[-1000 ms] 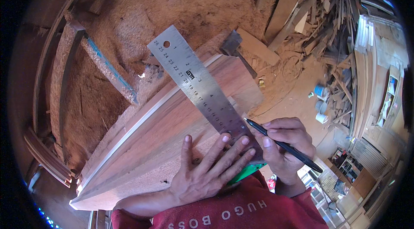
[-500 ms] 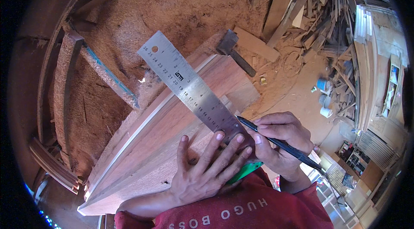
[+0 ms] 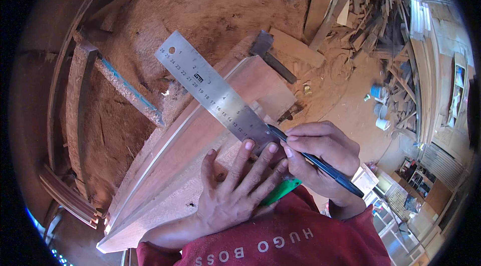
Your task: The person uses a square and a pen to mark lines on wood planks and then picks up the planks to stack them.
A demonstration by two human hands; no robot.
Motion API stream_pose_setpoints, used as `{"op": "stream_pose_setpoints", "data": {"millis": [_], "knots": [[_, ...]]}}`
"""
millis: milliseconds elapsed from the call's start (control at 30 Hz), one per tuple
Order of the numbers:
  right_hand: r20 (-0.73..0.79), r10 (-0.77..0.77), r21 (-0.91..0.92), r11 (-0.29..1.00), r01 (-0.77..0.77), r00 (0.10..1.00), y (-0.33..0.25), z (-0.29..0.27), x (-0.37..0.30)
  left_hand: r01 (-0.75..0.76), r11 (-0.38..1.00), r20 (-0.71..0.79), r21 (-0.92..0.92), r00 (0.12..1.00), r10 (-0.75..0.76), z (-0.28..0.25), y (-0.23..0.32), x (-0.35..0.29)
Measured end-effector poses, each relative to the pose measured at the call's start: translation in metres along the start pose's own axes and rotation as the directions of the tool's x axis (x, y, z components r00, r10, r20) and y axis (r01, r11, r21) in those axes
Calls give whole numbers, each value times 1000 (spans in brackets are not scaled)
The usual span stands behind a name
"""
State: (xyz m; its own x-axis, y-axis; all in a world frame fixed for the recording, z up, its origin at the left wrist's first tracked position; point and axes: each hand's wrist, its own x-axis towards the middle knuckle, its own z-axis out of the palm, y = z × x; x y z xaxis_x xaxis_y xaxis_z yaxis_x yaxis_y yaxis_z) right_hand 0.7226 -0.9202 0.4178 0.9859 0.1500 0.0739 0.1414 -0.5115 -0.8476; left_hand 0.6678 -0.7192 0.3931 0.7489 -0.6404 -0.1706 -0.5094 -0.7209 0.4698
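Two hands on the job, both lower centre of frame. Left hand point(image 3: 235, 191) lies flat, fingers spread, pinning the near end of the steel ruler point(image 3: 215, 95) onto the wooden board point(image 3: 180, 165). Right hand point(image 3: 320, 158) is closed in a writing grip on a dark pen point(image 3: 315, 160), tip touching the board just beside the ruler's right edge.

Ruler runs diagonally from upper left of centre down to the fingertips; its far end overhangs the board's left edge. Looks thin, stiff and slick, so my guess is it skates on the wood unless pressed flat. Best hold is broad finger pressure close to the marking point, as now. Pen is light; pinch grip suffices.

Board is long, stiff, likely heavy; it slants from lower left to centre right and sits still on its own.

Green object point(image 3: 280, 192) peeks out under the left hand; can't tell what it is. Hammer point(image 3: 273, 58) lies beyond the board's far end, on a sawdust-covered floor.
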Motion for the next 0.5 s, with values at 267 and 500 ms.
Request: {"op": "stream_pose_setpoints", "data": {"millis": [267,500], "knots": [[61,54,-78,996,-49,997,-12,-34,-37,-7,1000,-32,13,999,7,1,5,1],[173,156,-96,985,-141,973,-8,-48,-39,13,999,-39,30,999,-12,2,7,0]]}}
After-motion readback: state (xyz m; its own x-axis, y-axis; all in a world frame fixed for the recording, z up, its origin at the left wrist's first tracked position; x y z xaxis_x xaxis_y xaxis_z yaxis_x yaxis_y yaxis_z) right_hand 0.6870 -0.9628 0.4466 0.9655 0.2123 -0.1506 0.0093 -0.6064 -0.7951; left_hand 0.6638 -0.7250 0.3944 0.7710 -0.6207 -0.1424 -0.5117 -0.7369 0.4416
